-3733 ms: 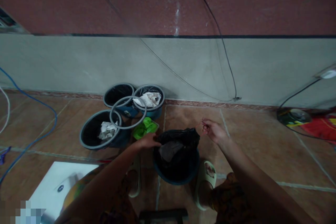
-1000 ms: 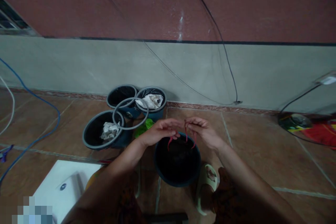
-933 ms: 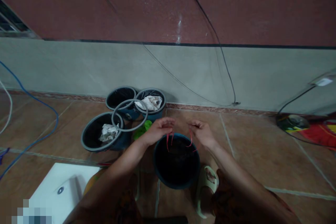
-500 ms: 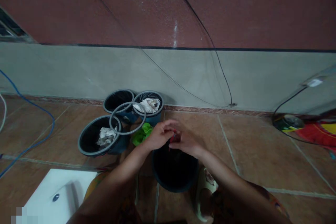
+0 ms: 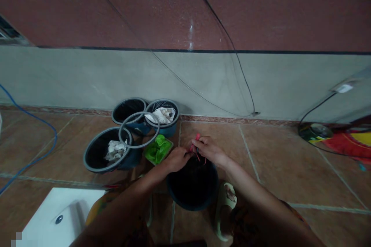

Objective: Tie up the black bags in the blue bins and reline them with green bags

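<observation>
Over the far rim of a dark round bin [image 5: 171, 194], both hands meet at a small pinkish-red thing [image 5: 197, 136] with thin red strands hanging below it. Its exact kind is too small and blurred to make out. My right hand [image 5: 211, 150] is closed around it, with one end sticking up above the fingers. From the left, my left hand [image 5: 178, 159] pinches at its lower end. The bin stands on the floor between my feet, its inside dark.
Three bins with grey rims [image 5: 100, 170] stand by the wall, two with crumpled white material inside. A loose grey ring [image 5: 139, 146] rests across them. Close by is a clear tray with green plastic bags [image 5: 159, 150]. A white box [image 5: 43, 208] sits at lower left; a blue hose [image 5: 43, 119] lies beyond.
My right hand has lifted and turned, showing more of the red thing. My left hand has dropped lower and closer to the bin rim, uncovering the green bags.
</observation>
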{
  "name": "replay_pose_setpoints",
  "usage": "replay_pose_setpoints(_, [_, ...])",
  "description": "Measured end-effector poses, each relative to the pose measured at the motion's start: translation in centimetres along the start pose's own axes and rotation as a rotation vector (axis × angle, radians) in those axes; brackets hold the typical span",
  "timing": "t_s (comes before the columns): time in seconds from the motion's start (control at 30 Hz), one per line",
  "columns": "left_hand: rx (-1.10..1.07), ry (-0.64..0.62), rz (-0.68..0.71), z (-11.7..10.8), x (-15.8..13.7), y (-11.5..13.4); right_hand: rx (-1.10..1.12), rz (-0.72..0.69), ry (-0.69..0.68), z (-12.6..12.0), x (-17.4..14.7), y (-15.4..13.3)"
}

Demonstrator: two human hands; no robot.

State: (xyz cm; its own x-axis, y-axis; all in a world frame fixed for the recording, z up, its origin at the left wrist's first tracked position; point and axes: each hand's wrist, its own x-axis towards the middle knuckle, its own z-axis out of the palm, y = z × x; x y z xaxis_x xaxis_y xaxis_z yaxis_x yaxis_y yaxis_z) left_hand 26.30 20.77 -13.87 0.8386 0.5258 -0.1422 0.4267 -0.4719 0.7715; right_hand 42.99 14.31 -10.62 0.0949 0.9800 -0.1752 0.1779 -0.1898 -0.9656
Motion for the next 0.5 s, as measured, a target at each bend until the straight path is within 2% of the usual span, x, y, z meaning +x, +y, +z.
replay_pose_setpoints(0.07, [-0.040,0.071,-0.053,0.0,0.4,-0.3,0.001,-0.068,0.062,-1.1,0.1,0.2])
replay_pose_setpoints(0.13, [-0.110,0.129,-0.115,-0.3,0.8,-0.9,-0.141,-0.084,0.147,-2.9,0.0,0.6])
replay_pose_setpoints(0.23, [-0.255,0.197,-0.182,-0.6,1.1,-1.9,-0.557,0.073,0.179,-5.4,-0.9,1.6])
replay_pose_setpoints(0.3, [-0.337,0.235,-0.219,-0.6,1.1,-2.5,-0.788,0.194,0.079,-6.2,-1.8,2.3])
replay_pose_setpoints(0.37, [-0.401,0.254,-0.249,-0.6,1.1,-2.8,-0.907,0.252,-0.064,-6.1,-2.5,2.8])
replay_pose_setpoints(0.43, [-0.447,0.257,-0.253,-0.5,1.0,-2.7,-0.939,0.250,-0.181,-5.2,-3.1,3.1])
replay_pose_setpoints(0.5, [-0.483,0.258,-0.223,-0.4,1.0,-2.5,-0.853,0.221,-0.306,-4.1,-3.3,2.8])
